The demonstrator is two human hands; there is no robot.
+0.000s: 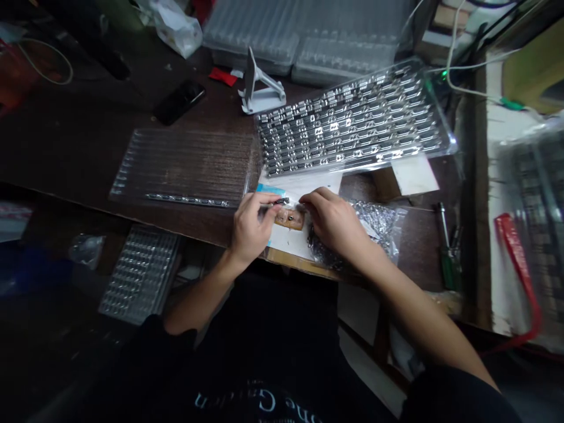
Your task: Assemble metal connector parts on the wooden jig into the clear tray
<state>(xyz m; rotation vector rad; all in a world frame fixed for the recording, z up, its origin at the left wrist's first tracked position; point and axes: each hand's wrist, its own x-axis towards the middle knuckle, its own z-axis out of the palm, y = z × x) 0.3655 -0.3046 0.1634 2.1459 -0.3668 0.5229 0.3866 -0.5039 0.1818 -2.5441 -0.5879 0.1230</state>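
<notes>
My left hand [251,229] pinches a small dark connector with a metal shell [281,201] between thumb and fingertips. Just below it lies a small brown block [288,218] with a round metal piece on top, resting on a white board [295,242]. Opposite, my right hand [332,223] has its fingertips pressed together near the block's right end; whatever they hold is hidden. Under and beside that hand spreads a clear plastic bag of small shiny metal parts [383,223]. To the left, a clear ribbed tray [185,158] carries one row of connectors [189,201] along its near edge.
Behind my hands a clear tray of connectors [348,126] lies at an angle. Stacked clear trays [255,35] stand at the back. A white phone stand [262,91], a black phone [180,101] and a green-handled screwdriver [447,252] are around. More filled trays [138,273] sit lower left.
</notes>
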